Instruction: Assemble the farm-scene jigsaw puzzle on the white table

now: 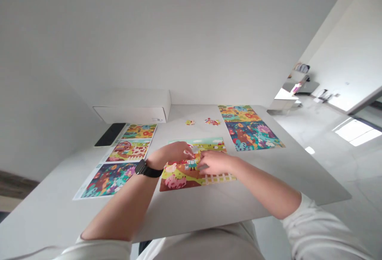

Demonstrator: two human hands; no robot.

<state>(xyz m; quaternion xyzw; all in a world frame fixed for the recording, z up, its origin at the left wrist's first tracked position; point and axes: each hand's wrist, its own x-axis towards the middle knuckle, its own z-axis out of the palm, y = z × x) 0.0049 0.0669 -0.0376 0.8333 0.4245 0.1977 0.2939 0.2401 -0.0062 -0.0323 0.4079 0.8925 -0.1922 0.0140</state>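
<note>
A farm jigsaw puzzle (174, 182) with a pink pig, a white fence and green fields lies on the table in front of me. My left hand (176, 152), with a black watch on its wrist, is over the puzzle's upper left part. Its fingers are bent and drawn together near the middle; whatever they may hold is too small to make out. From the right, my right hand (214, 162) reaches onto the puzzle, its fingers slightly apart and their tips at the picture's middle. Beyond the puzzle lie a small loose puzzle piece (190, 122) and a red-and-white cluster of pieces (212, 121).
Two colourful puzzles, a lion scene (240, 113) and a dark forest scene (253, 136), lie at the right. Printed picture sheets (112, 178) and a black phone (110, 134) are at the left. A white box (131, 109) stands against the wall.
</note>
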